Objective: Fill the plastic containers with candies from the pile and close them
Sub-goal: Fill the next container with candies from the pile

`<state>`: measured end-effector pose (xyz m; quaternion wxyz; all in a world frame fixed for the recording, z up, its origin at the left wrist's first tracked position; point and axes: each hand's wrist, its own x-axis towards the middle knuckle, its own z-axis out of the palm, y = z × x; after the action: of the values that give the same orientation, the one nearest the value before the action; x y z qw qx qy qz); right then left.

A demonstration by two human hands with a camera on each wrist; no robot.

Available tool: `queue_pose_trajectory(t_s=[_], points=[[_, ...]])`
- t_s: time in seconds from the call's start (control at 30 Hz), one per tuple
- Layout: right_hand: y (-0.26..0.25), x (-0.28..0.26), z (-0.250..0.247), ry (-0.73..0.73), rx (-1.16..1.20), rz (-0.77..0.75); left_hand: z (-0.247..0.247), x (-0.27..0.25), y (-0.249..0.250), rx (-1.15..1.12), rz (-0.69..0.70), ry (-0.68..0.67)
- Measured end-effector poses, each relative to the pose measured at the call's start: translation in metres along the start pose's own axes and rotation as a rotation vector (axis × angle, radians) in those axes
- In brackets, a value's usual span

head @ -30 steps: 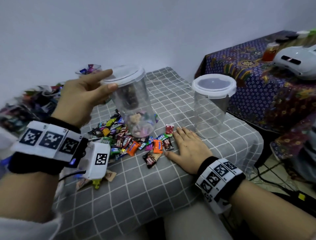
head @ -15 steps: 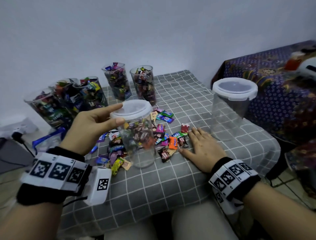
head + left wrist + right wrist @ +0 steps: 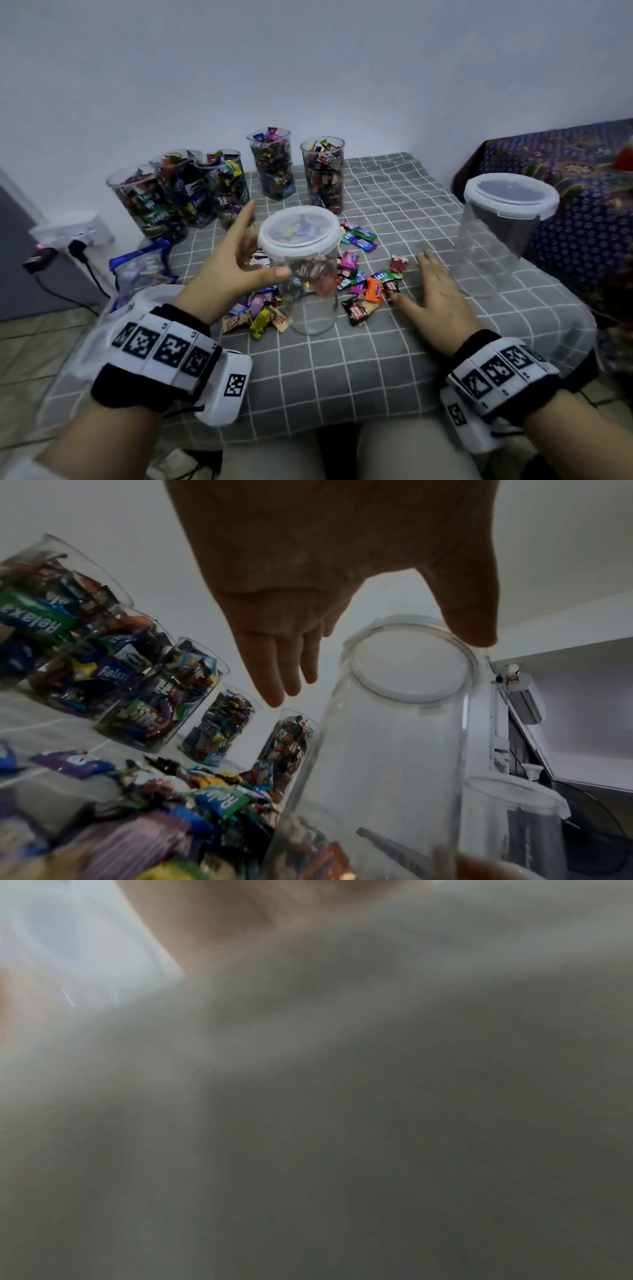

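Presently, all positions given relative to the lidded container (image 3: 306,270) at the middle of the grey checked cloth (image 3: 342,370).

1. Five filled containers (image 3: 178,198), behind and to its left. Clear straight-walled plastic, lidless, packed to the rim with crinkled foil-wrapped candies; likely grouped at the back to await lids.

2. Blue-edged clear bag (image 3: 144,263), left of it, slumped at the cloth's edge. Soft film; probably the candies' packaging.

3. Left hand (image 3: 226,270), touching its left side. Fingers spread and straight, reaching past its rim; thumb tip against its wall just under the lid. The left wrist view shows the same: thumb (image 3: 469,620) at the rim, fingers (image 3: 281,669) clear of it. A light contact, judged to be setting it down or letting go, not a firm hold.

4. The lidded container itself: upright, transparent cylinder, seemingly empty; translucent white lid (image 3: 298,230) with locking tabs, seated on top.

5. Candy pile (image 3: 359,284), around its base on both sides. Small flat glossy wrappers, mixed colours, kept within easy reach.

6. Right hand (image 3: 442,301), right of it, flat on the cloth, palm down, fingers straight and mostly together, tips at the pile's edge. Right wrist view blurred.

7. Second lidded container (image 3: 496,233), far right. Clear, empty, white lid on; still to be filled.
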<state>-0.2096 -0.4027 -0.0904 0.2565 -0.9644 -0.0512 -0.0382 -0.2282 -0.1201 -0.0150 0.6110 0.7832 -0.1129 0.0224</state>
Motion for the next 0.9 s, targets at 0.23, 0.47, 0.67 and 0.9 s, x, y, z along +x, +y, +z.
queue_pose_trajectory(t_s=[0.23,0.47,0.67,0.9], points=[[-0.071,0.004,-0.037,0.132,0.185,-0.358,0.018,0.007,-0.011,-0.029,-0.056,-0.090],[-0.129,0.019,-0.042,0.182,-0.014,-0.751,0.036,0.012,-0.021,-0.078,0.015,0.071],[-0.135,0.028,-0.021,0.297,-0.027,-0.880,0.039,0.009,-0.022,-0.067,0.062,0.099],[-0.129,0.026,-0.026,0.279,-0.078,-0.887,0.042,0.008,-0.022,-0.023,0.040,0.117]])
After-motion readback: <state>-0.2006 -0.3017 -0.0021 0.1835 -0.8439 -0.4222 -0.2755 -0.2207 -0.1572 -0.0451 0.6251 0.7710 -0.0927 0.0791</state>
